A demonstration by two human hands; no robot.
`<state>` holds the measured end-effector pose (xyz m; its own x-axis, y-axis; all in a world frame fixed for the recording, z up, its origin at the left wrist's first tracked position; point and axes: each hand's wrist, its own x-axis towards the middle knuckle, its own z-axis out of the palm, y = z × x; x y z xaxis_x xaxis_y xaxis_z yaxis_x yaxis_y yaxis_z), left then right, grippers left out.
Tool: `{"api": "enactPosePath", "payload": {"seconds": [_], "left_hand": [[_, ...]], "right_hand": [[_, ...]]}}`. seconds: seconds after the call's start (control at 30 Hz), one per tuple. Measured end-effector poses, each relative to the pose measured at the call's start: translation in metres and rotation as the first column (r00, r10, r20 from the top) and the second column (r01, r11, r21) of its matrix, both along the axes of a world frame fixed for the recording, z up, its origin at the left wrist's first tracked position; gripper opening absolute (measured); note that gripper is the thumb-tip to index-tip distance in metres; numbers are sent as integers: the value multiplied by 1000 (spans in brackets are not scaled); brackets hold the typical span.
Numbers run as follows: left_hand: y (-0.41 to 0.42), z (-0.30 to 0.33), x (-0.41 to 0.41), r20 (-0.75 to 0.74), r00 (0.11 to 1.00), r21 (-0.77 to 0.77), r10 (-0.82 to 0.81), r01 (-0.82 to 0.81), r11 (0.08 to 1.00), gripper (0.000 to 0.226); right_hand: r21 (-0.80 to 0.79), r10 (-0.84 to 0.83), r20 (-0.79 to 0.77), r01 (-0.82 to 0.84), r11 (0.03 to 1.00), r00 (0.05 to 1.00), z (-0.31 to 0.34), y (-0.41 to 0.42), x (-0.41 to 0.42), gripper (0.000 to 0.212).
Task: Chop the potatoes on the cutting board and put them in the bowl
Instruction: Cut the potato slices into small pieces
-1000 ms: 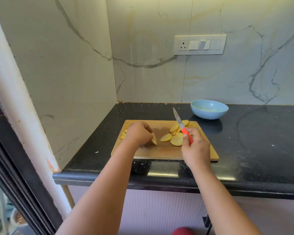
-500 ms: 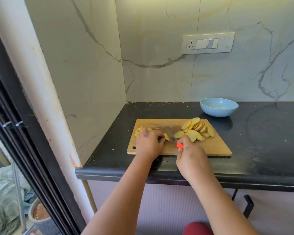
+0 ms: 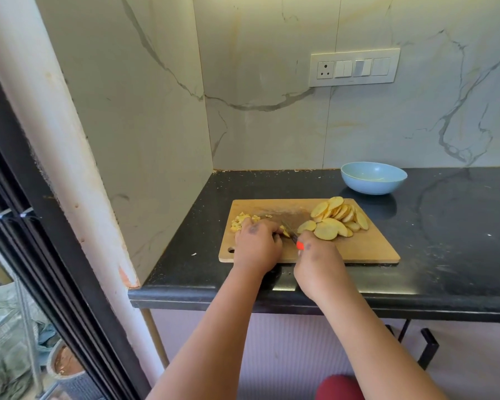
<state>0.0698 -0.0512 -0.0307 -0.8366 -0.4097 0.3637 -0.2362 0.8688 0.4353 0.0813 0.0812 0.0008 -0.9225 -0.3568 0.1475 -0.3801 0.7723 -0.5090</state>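
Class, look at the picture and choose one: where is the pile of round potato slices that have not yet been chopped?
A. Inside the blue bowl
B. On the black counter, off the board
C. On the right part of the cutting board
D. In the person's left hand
C: the potato slices lie heaped on the right part of the cutting board, while the blue bowl behind it holds none.
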Motion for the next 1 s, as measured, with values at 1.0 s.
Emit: {"api": "enactPosePath", "payload": {"seconds": [1.0], "left_hand": [[3, 4, -6, -1, 1000, 133, 31, -31, 991, 23]], "right_hand": [[97, 116, 35, -119, 988, 993, 54, 73, -11, 15]]}}
